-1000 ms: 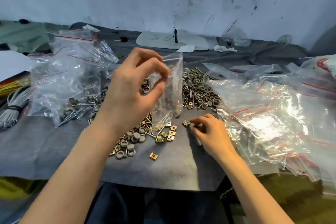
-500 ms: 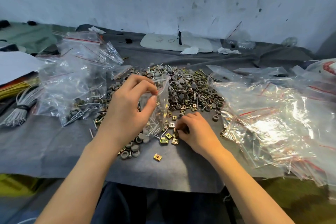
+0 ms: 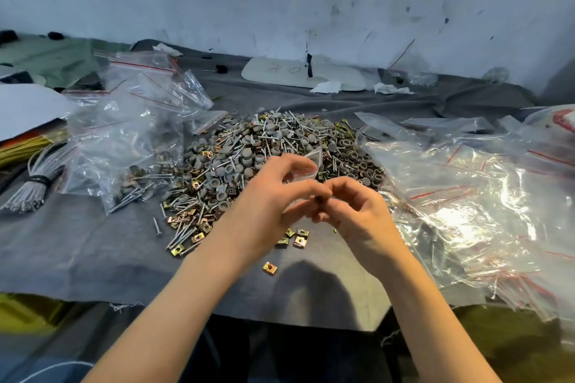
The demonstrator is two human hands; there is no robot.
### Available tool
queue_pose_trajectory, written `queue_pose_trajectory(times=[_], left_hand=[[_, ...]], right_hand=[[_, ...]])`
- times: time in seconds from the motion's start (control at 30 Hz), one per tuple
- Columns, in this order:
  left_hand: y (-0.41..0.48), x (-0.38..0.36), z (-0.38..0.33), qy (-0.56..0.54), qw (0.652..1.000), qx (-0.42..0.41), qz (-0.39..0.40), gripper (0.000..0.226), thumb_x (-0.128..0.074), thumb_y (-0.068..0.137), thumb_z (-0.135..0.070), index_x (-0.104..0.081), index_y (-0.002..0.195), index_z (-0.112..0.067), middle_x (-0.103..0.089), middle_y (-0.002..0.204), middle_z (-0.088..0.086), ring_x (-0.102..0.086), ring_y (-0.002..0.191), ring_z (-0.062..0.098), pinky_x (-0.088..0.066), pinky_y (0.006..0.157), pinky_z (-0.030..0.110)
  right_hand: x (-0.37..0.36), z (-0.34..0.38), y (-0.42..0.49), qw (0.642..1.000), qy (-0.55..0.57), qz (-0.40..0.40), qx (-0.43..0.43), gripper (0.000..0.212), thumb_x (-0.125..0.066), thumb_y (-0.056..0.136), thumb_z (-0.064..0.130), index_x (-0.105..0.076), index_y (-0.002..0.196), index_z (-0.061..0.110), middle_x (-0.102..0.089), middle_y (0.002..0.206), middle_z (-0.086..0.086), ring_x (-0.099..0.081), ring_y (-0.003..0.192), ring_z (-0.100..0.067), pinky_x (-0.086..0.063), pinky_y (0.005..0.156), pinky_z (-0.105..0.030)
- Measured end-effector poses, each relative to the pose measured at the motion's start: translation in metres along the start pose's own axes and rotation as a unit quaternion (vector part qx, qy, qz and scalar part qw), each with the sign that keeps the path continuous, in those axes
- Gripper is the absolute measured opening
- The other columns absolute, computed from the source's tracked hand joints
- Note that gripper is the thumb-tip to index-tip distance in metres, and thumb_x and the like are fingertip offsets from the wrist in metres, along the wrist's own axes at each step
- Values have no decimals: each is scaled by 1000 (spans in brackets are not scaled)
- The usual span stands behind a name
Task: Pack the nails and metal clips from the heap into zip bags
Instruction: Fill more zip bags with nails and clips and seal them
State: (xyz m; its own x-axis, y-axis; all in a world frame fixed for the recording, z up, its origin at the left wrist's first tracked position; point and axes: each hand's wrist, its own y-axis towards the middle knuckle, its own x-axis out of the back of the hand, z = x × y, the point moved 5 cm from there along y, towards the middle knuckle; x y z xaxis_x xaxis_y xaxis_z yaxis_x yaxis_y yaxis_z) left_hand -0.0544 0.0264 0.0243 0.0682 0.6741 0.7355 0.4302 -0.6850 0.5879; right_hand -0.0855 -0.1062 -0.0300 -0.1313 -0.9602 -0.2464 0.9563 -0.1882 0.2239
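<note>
The left hand point(image 3: 273, 196) pinches the mouth of a small zip bag point(image 3: 306, 165) between thumb and forefinger. The right hand point(image 3: 357, 211) meets it with curled fingers and pinches a small dark piece point(image 3: 319, 198) just at the bag. This piece is perhaps a metal clip, but the fingertips cover too much of it to be sure. Most of the bag is hidden behind the left hand. Only its upper corner with the red strip shows, so I cannot tell what is inside.

Both hands hang above the near edge of the heap point(image 3: 264, 146), which lies on the grey cloth point(image 3: 93, 258). The heap holds nails point(image 3: 186, 233), grey caps point(image 3: 217, 179) and brass-coloured clips point(image 3: 179, 250), too tangled for counting. In front of it I count one single clip point(image 3: 270, 268) lying alone, a little group of clips point(image 3: 300, 239) partly covered by the left wrist, and one lone nail point(image 3: 157, 227) to the left.

Left of the heap lie filled bags point(image 3: 124, 146), overlapping so that their number is unclear. To the right a big pile of empty bags point(image 3: 466, 202) runs out of the view. One bundle of grey ties point(image 3: 28, 193) lies at the far left.
</note>
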Motion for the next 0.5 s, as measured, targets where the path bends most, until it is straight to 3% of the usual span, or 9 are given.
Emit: queue_pose_trajectory(times=[0.1, 0.23, 0.37, 0.5], left_hand=[[2, 1, -1, -34, 999, -10, -42, 18, -74, 79, 0, -75, 95, -7, -64, 109, 12, -63, 101, 22, -53, 85, 35], [1, 5, 5, -153, 982, 57, -90, 15, -75, 77, -11, -74, 92, -9, -64, 104, 3, -61, 99, 10, -52, 87, 31], [-1, 4, 6, -199, 973, 86, -76, 20, -71, 75, -23, -74, 91, -11, -62, 104, -4, -61, 102, 9, -52, 90, 35], [-2, 6, 8, -181, 978, 79, -62, 19, -74, 74, -21, -74, 86, -7, -65, 104, 0, -62, 98, 7, -52, 89, 27]], right_hand=[[-3, 3, -3, 995, 87, 5, -43, 15, -62, 74, 1, -71, 81, 11, -66, 77, -7, -64, 68, -18, -53, 63, -22], [-6, 8, -6, 981, 178, 9, -76, 16, -73, 67, 9, -74, 83, 13, -68, 81, -4, -66, 72, -14, -55, 66, -22], [-11, 9, -8, 976, 194, 1, -103, 14, -73, 64, 7, -74, 77, 12, -69, 78, -4, -66, 69, -13, -55, 65, -21], [-10, 5, -8, 968, 201, -5, -148, 13, -67, 69, 1, -72, 72, 12, -68, 77, -7, -65, 66, -14, -56, 64, -22]])
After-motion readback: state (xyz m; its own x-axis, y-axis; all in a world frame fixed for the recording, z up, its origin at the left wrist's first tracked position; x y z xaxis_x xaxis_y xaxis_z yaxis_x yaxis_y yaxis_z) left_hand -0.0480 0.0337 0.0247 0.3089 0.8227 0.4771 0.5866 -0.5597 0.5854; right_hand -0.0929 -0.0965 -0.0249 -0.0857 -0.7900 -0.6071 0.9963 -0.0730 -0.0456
